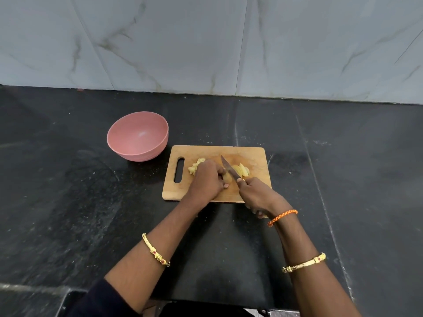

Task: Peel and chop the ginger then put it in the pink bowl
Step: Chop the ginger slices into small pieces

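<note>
Halfway through chopping: left hand (pixel 207 177) fingers pinch the ginger (pixel 227 177), right hand (pixel 254 194) fingers wrap the knife (pixel 230 168); next slice lands just beside those fingers.

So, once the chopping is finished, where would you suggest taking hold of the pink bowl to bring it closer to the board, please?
Grip the pink bowl at its rim on the side nearest the cutting board, thumb inside and fingers outside. It stands upright and looks empty, with the thin rim fully exposed. The rounded wall below would probably be harder to hold. The left hand, closer to it, seems the natural one to use.
</note>
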